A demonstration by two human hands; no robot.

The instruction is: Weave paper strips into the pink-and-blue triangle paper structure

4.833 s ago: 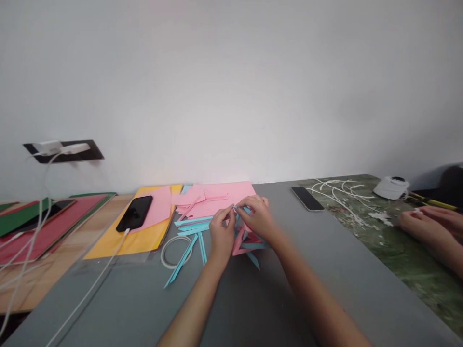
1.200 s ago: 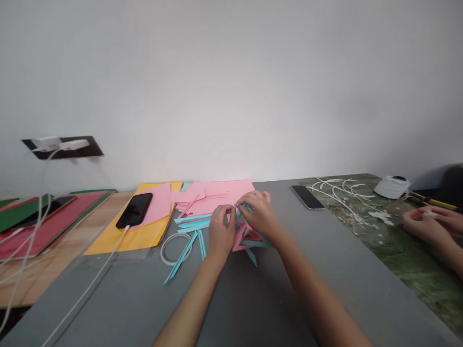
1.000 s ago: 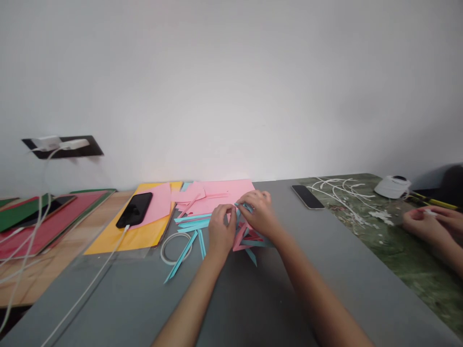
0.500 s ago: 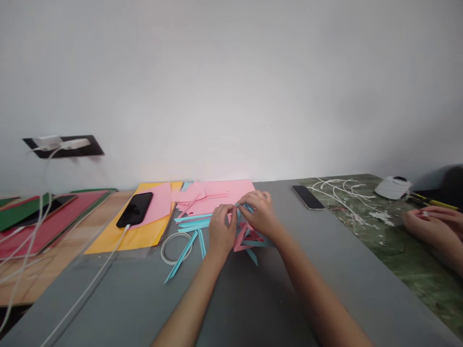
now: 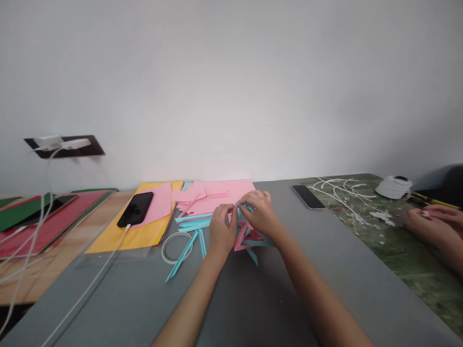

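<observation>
Both of my hands pinch at the top of a pink and blue folded-paper model [image 5: 248, 238], made of interlocking strips, which rests on the grey table [image 5: 249, 299]. My left hand [image 5: 222, 226] is closed at its upper left edge, thumb and index finger together. From the right, my right hand [image 5: 260, 209] has its fingertips closed on a blue part of the same model, almost touching the left fingertips. My hands hide much of the top. Several folded blue paper strips [image 5: 193, 224] lie just left of my left hand, one of them across a white ring [image 5: 166, 250].
Pink paper sheets [image 5: 231, 190] lie behind my hands. A black phone [image 5: 135, 209] on a cable rests on yellow paper [image 5: 108, 241]. Farther right are another phone [image 5: 308, 197], white cables [image 5: 336, 197], a white device [image 5: 393, 188] and another person's hands [image 5: 430, 224].
My hands and the paper model look almost the same as before. The whole view has shifted very slightly.
</observation>
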